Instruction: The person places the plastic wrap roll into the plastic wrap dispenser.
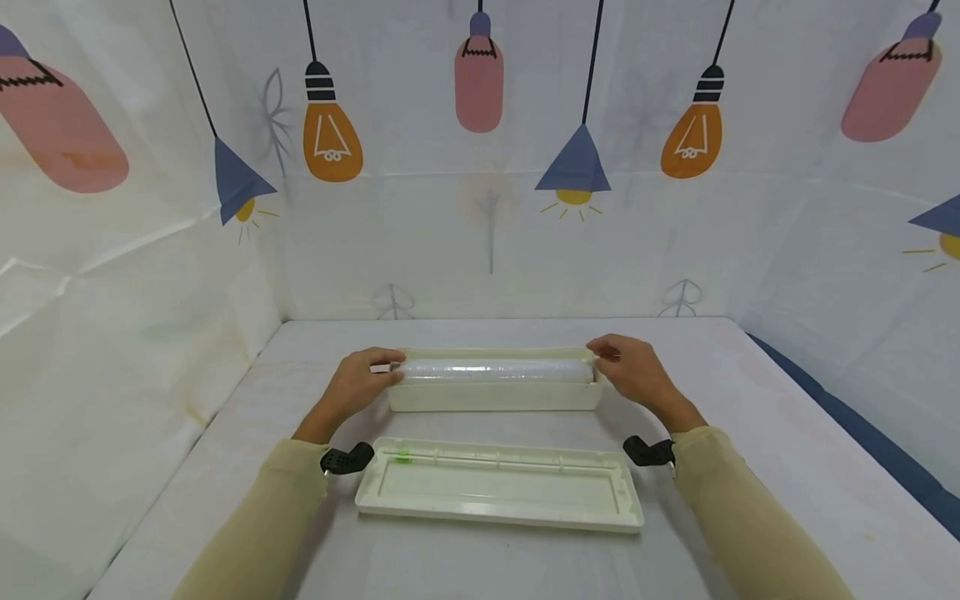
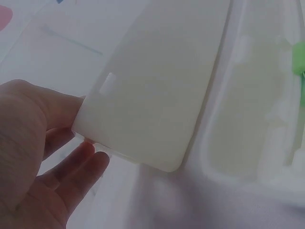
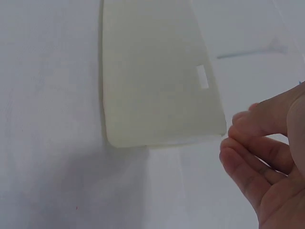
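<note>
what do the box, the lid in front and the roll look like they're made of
Box: probably cream plastic, semi-matte, with smooth molded-looking walls. Lid: apparently the same, slightly shiny, with a raised rim. Roll: perhaps clear plastic film; glossy bright streaks suggest it.

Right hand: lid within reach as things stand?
Probably yes. The lid lies flat on the person's side of the box, nothing on it, and nothing seems to block the right hand, now at the roll's right end.
</note>
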`<state>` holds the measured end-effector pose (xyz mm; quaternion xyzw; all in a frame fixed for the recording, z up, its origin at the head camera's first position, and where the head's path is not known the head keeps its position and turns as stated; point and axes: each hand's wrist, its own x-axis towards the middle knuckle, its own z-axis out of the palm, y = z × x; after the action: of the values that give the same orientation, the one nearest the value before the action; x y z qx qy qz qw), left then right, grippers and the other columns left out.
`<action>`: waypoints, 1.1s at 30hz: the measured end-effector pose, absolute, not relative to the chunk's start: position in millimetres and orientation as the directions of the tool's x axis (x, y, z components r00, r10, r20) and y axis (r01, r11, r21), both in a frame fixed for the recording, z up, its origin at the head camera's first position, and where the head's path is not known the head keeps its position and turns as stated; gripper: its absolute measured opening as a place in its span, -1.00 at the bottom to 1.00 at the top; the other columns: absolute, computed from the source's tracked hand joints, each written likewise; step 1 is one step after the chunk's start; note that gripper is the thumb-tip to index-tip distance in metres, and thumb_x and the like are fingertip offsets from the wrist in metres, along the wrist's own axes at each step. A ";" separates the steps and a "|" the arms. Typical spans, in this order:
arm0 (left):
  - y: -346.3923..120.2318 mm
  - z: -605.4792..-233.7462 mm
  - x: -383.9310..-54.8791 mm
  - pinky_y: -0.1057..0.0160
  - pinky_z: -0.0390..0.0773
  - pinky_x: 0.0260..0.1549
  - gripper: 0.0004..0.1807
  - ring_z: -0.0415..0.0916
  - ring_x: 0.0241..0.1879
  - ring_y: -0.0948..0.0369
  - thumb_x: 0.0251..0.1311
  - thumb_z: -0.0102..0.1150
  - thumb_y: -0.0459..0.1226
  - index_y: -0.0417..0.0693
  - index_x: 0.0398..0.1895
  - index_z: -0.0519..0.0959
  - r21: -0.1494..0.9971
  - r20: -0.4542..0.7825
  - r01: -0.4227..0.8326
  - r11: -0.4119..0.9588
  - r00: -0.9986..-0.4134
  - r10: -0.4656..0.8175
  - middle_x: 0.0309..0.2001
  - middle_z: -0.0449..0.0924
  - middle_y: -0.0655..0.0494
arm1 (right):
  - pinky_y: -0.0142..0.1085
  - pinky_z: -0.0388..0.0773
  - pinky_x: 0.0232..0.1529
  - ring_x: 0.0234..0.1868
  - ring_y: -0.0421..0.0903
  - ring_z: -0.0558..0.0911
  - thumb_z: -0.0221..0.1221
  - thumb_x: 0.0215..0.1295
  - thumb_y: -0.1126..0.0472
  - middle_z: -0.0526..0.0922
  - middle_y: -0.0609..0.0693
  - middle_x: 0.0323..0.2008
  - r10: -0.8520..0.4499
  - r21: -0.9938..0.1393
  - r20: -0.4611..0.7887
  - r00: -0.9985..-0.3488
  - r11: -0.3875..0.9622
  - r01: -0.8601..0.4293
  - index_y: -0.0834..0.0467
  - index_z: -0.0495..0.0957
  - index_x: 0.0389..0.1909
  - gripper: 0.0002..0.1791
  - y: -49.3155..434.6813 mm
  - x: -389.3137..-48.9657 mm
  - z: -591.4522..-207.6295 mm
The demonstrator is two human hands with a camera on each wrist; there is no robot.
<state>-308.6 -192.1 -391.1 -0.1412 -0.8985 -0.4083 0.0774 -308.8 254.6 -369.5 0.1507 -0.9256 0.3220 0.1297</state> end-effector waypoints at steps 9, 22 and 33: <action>-200.1 -389.4 -301.1 -0.14 0.49 0.14 -0.61 0.48 0.22 -0.11 0.34 0.28 -0.20 -0.14 0.18 0.63 0.698 0.267 0.311 0.645 -0.949 0.168 0.19 0.59 -0.11 | 0.11 0.59 0.01 0.06 0.22 0.63 0.22 0.42 0.24 0.66 0.22 0.04 -0.167 -0.592 0.332 -0.928 0.729 -0.343 0.25 0.60 0.12 -0.68 267.4 -294.1 -370.4; -207.2 -391.8 -264.3 -0.03 0.63 -0.02 -0.68 0.61 0.06 -0.01 0.34 0.28 -0.22 -0.09 0.11 0.66 0.702 0.344 0.340 0.626 -0.931 0.121 0.09 0.65 -0.04 | 0.06 0.63 -0.05 0.03 0.16 0.64 0.22 0.44 0.12 0.69 0.13 0.02 -0.172 -0.612 0.313 -0.934 0.716 -0.336 0.19 0.64 0.10 -0.68 283.8 -266.3 -375.8; -208.8 -398.2 -241.4 0.07 0.64 -0.05 -0.75 0.63 -0.07 0.15 0.33 0.30 -0.23 -0.10 0.02 0.70 0.688 0.329 0.360 0.630 -0.929 0.172 -0.09 0.72 0.14 | -0.26 0.65 -0.13 -0.03 0.05 0.68 0.21 0.45 0.09 0.69 0.12 0.01 -0.234 -0.712 0.184 -0.955 0.638 -0.294 0.28 0.58 0.14 -0.60 292.5 -248.1 -390.2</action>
<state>-241.4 -208.8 -398.2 -0.1484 -0.8953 -0.4035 0.1167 -248.1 292.5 -390.2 0.1460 -0.9042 0.3996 0.0374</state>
